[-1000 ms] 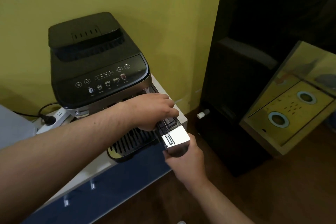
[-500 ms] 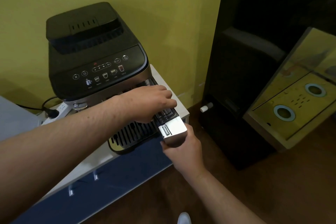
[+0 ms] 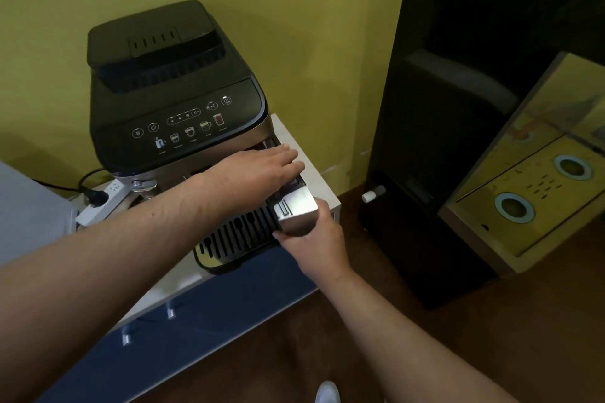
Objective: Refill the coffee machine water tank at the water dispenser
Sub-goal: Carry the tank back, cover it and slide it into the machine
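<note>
Two hands are engaged at the black, box-shaped plastic coffee machine. The left hand is laid flat with straight fingers on the machine's front right edge, pressing and gripping nothing. The right hand is curled round the silver, block-shaped front of the narrow water tank, with the thumb on one side and the fingers on the other.

The tank is seen at the machine's front right corner, partly out of its slot and just right of the machine's black slotted drip tray. How much water it holds cannot be told.

The step in hand is judged to be the sliding of the tank along its slot, most likely outward, so the refill itself is not yet done. For this to go well, the machine should be steadied by the flat left hand so that it is not dragged across the white cabinet top beneath it. The tank should be drawn straight along the line of the slot, level and without twisting, so that it does not jam. Once it is clear of the machine, its underside should be supported.

A tall black unit with a small white tap stands to the right of the machine and may be the dispenser.
</note>
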Motion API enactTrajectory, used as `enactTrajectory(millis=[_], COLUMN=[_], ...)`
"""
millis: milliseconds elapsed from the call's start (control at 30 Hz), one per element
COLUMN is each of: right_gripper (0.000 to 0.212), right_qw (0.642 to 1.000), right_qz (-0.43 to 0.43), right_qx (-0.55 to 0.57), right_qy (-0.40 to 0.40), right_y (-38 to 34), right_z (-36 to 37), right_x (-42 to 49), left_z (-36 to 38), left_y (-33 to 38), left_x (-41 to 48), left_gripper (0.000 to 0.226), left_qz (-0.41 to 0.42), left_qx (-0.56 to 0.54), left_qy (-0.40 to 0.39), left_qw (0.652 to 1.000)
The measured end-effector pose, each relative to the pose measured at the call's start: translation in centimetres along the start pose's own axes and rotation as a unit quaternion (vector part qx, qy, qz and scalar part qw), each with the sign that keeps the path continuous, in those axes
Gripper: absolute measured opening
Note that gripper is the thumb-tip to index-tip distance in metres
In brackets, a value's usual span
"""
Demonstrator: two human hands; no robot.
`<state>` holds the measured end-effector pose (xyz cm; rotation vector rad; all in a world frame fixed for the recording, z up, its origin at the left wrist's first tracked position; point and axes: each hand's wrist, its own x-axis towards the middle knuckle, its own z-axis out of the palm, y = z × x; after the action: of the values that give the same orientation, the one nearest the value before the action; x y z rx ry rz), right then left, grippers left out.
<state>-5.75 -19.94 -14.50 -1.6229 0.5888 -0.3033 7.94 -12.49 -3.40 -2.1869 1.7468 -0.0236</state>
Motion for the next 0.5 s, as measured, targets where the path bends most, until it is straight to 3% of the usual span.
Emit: enactTrajectory(millis=[100,200,267,367,433,500], right_gripper=[0.079,0.07,0.066,0.069,0.075,0.078], right_qw=[1.0,1.0,1.0,1.0,0.999,0.999], right_qz=[-0.001,-0.011,-0.011,-0.006,-0.01,-0.016], right_qx=[0.001,-0.008,-0.012,-0.022,-0.037,-0.05], right_qy=[-0.002,0.003,0.0,-0.003,-0.004,0.001], right_y=[-0.6,0.0,0.1,-0.7,-1.0,-0.8], right_z=[0.6,1.0,1.1,1.3,1.5,1.6], right_x=[1.6,2.3,2.6,3.4,3.9,4.1], left_z=[-0.2,-0.3,0.2,1.6,2.1,3.1], left_y=[0.2,0.3,0.2,0.2,0.3,-0.3], left_x=[-1.9,-4.6,-6.8,-9.8,-11.1,-11.5], left_gripper=[0.072,0.06,0.047,0.061,0.081,0.104], left_qz=[-0.024,-0.062,-0.114,-0.317,-0.469,-0.568], left_qx=[-0.036,-0.071,-0.073,-0.103,-0.193,-0.318], left_qy=[0.041,0.171,0.284,0.41,0.426,0.404], left_qw=[0.998,0.981,0.949,0.849,0.749,0.643])
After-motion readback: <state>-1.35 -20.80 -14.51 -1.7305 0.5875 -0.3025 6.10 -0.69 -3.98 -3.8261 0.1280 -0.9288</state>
